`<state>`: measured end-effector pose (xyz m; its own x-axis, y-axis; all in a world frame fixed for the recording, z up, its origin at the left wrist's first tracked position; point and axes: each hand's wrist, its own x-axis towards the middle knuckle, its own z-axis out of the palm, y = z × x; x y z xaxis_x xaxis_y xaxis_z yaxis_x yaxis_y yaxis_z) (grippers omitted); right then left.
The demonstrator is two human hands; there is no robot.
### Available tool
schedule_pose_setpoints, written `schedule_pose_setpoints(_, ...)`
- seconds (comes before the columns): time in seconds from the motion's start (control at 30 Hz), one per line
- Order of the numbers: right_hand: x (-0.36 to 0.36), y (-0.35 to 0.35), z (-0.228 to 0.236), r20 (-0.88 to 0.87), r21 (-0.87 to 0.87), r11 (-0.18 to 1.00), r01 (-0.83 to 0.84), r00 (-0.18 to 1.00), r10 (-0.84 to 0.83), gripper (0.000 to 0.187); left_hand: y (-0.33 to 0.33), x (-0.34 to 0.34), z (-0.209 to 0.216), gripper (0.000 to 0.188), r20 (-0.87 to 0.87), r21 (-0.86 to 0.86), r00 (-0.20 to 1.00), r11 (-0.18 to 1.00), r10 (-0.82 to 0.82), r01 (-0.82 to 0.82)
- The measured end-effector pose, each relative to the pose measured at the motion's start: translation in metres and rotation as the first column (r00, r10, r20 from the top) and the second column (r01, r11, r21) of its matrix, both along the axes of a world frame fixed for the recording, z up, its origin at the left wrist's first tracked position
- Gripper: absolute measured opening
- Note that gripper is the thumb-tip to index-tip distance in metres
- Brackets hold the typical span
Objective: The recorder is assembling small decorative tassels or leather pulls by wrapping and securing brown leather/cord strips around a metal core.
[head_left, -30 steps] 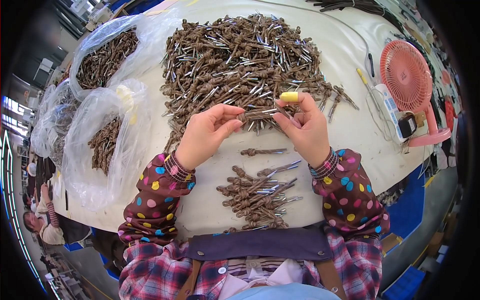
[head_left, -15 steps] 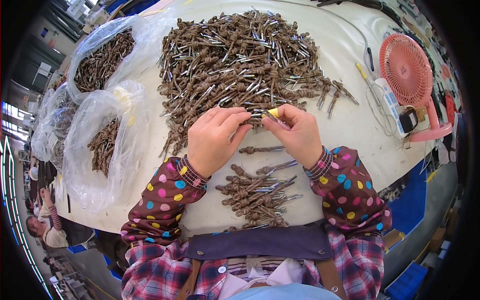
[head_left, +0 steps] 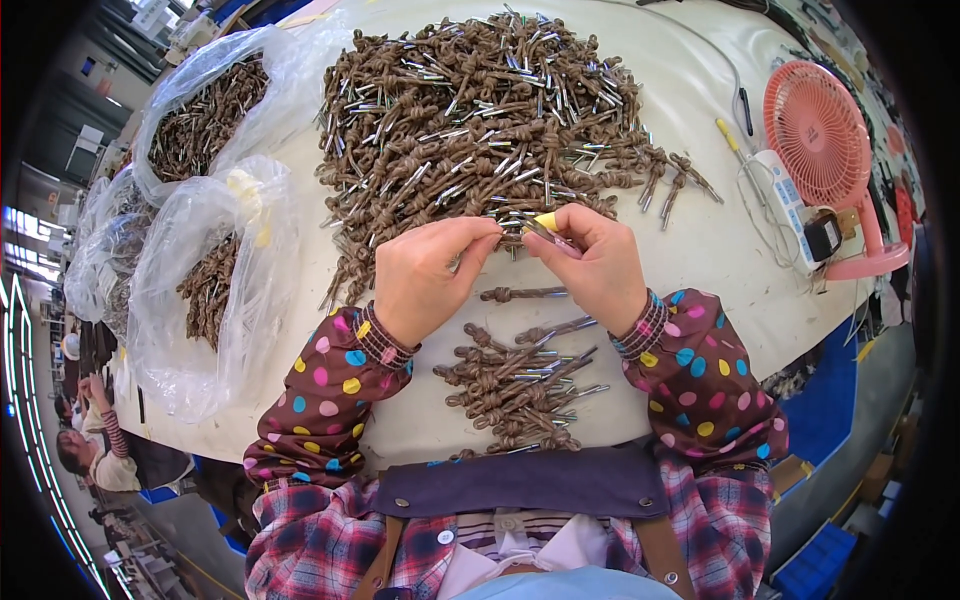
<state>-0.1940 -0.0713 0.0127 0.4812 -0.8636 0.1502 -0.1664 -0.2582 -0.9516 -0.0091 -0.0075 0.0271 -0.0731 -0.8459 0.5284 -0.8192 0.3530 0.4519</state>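
My left hand [head_left: 428, 272] is closed in a pinch at the near edge of a big pile of brown knotted cords with shiny metal tips [head_left: 480, 130]. Between its thumb and forefinger is a brown cord [head_left: 511, 240], mostly hidden. Facing it, my right hand [head_left: 598, 262] closes on a small silver pointed tool [head_left: 541, 232], its tip near the left fingertips. Something yellow [head_left: 546, 220] shows at the right forefinger's tip. Just below my hands lies a single knotted cord [head_left: 522, 294]. Closer to me, a smaller heap of knotted cords [head_left: 515, 390] rests between my forearms.
Clear plastic bags with brown cords [head_left: 205, 290] stand at the left. A pink fan [head_left: 818, 135], a white power strip [head_left: 785, 205] and a yellow-handled tool [head_left: 726, 133] sit at the right. A person [head_left: 100, 445] is at the far left.
My left fingers have curled in more tightly, and their tips have come together in a pinch. The right hand with the silver tool stays almost in place.
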Motion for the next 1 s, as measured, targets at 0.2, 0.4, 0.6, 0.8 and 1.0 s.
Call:
schedule_pose_setpoints(0.2,-0.002,-0.005,-0.003,-0.045,-0.201,0.979,0.014,0.999,-0.024,0.027,-0.002,0.004,-0.008,0.009,-0.371,0.267,0.929,0.958,-0.003,0.109)
schedule_pose_setpoints(0.4,-0.008,-0.005,0.010,-0.230,-0.634,0.773,-0.034,0.962,-0.146,0.035,-0.002,0.005,-0.009,0.013,-0.320,0.389,0.943,0.920,0.086,0.048)
schedule_pose_setpoints(0.6,-0.004,-0.004,0.002,-0.331,-0.756,0.641,-0.133,0.922,-0.199,0.031,-0.003,0.002,-0.010,0.013,-0.286,0.325,0.958,0.942,0.016,0.081)
schedule_pose_setpoints(0.8,-0.003,-0.003,0.002,-0.323,-0.780,0.612,-0.129,0.921,-0.217,0.031,-0.002,0.001,-0.011,0.012,-0.271,0.332,0.963,0.940,0.011,0.082)
schedule_pose_setpoints(1.0,-0.003,-0.002,0.003,-0.322,-0.811,0.567,-0.141,0.918,-0.232,0.031,-0.002,0.001,-0.013,0.011,-0.278,0.324,0.960,0.942,0.011,0.083)
